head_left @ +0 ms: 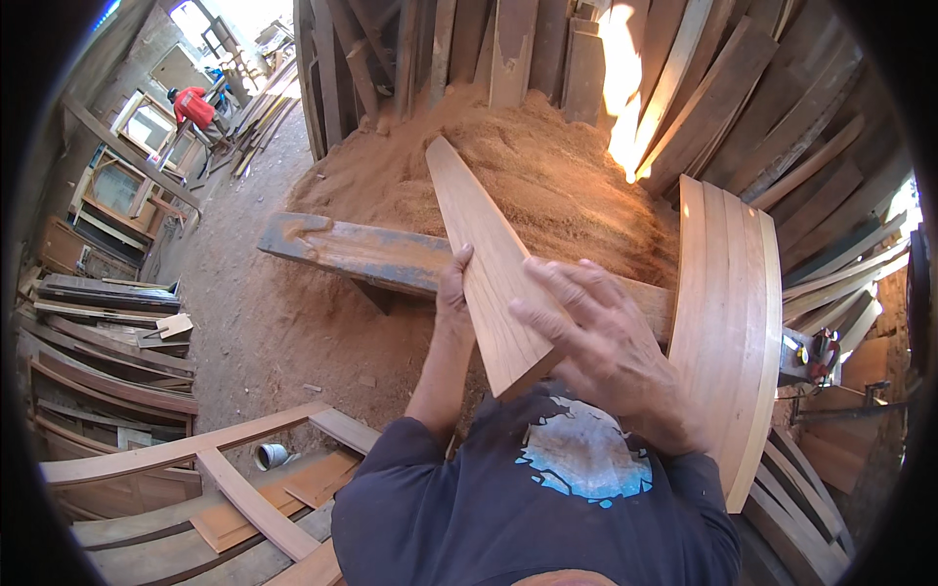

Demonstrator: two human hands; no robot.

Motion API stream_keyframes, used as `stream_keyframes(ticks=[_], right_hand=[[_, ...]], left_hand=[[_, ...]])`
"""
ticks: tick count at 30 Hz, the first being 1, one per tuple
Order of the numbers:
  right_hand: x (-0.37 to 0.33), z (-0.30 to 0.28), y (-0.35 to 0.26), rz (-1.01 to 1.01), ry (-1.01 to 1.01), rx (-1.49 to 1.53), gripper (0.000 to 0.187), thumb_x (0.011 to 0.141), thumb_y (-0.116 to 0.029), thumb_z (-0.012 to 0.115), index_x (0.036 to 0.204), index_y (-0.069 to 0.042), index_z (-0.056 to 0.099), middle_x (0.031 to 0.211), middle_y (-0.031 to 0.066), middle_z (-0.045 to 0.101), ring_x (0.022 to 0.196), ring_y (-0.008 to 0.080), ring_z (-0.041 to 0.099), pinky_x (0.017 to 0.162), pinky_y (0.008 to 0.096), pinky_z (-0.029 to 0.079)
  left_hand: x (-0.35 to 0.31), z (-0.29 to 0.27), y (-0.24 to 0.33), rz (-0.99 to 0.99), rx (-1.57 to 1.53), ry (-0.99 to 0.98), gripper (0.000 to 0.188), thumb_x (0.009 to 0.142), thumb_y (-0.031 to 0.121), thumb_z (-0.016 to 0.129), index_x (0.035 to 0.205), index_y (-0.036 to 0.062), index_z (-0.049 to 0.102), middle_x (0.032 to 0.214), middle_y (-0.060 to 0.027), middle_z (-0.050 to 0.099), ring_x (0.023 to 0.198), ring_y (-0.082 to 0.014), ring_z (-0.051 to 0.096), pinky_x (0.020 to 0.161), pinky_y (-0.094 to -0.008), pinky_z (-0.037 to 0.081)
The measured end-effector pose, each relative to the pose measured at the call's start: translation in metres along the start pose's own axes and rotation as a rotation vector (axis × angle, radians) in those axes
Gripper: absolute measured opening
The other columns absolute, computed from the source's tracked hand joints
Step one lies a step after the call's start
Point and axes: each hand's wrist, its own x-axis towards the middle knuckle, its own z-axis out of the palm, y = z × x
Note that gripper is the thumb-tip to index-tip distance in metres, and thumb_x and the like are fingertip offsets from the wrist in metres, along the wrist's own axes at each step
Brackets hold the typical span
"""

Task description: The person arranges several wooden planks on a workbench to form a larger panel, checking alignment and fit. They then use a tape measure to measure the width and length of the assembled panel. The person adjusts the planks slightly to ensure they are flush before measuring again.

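Observation:
A smooth, light brown wooden board (493, 269) slants in front of my chest, its far end pointing up and left. My left hand (452, 288) grips its left edge, thumb on the top face and the other fingers mostly hidden. My right hand (611, 342) lies over the near right part of the board, fingers stretched out and slightly spread across the face. Beyond and below the board, a worn, thick wooden beam (366, 252) runs crosswise. Several clean planks (728, 293) stand side by side at the beam's right end.
A big heap of sawdust (547, 161) lies behind the beam, against leaning timber (513, 54). At lower left are a wooden frame (249, 493) and a white can (272, 455). Stacked boards (117, 342) line the left. A person in red (198, 109) bends over far left.

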Motion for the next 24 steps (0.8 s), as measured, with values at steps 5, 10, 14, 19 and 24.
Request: stream_keyframes(ticks=[5, 10, 14, 19, 24], right_hand=[[-0.015, 0.012, 0.010, 0.191, -0.019, 0.162, 0.080, 0.075, -0.023, 0.080, 0.145, -0.002, 0.046, 0.125, 0.0225, 0.064, 0.114, 0.0387, 0.061, 0.099, 0.0477, 0.049], [-0.011, 0.023, 0.010, 0.115, -0.027, 0.368, 0.077, 0.080, -0.021, 0.078, 0.143, 0.006, 0.044, 0.113, 0.0259, 0.065, 0.104, 0.0421, 0.063, 0.088, 0.0461, 0.052], [0.003, 0.031, 0.007, 0.133, 0.081, 0.351, 0.069, 0.085, -0.024, 0.075, 0.138, 0.011, 0.048, 0.098, 0.0251, 0.066, 0.089, 0.0423, 0.065, 0.077, 0.0459, 0.052], [0.016, 0.030, 0.009, 0.136, 0.137, 0.381, 0.064, 0.088, -0.023, 0.072, 0.136, 0.013, 0.050, 0.093, 0.0258, 0.065, 0.084, 0.0426, 0.065, 0.076, 0.0461, 0.052], [0.019, 0.030, 0.010, 0.115, 0.149, 0.372, 0.063, 0.088, -0.021, 0.072, 0.136, 0.014, 0.050, 0.096, 0.0270, 0.066, 0.087, 0.0430, 0.065, 0.077, 0.0467, 0.052]], left_hand=[[0.015, -0.024, -0.026, 0.023, -0.674, -0.282, 0.044, 0.095, 0.029, 0.068, 0.124, -0.0022, 0.058, 0.109, -0.0178, 0.069, 0.098, -0.0280, 0.071, 0.083, -0.0406, 0.063], [0.016, 0.010, -0.019, 0.160, -0.623, -0.338, 0.030, 0.095, 0.014, 0.068, 0.120, -0.0017, 0.062, 0.109, -0.0146, 0.070, 0.098, -0.0250, 0.071, 0.082, -0.0335, 0.064], [0.026, 0.010, -0.011, 0.130, -0.617, -0.129, 0.040, 0.095, 0.042, 0.067, 0.119, 0.0106, 0.065, 0.100, -0.0116, 0.073, 0.086, -0.0282, 0.074, 0.074, -0.0471, 0.065], [0.029, 0.011, -0.006, 0.045, -0.685, -0.231, 0.043, 0.094, 0.043, 0.067, 0.121, 0.0103, 0.063, 0.102, -0.0127, 0.073, 0.087, -0.0304, 0.074, 0.076, -0.0498, 0.064], [0.045, -0.008, -0.002, 0.026, -0.703, -0.264, 0.045, 0.094, 0.044, 0.067, 0.122, 0.0092, 0.063, 0.103, -0.0132, 0.073, 0.088, -0.0303, 0.074, 0.077, -0.0492, 0.065]])
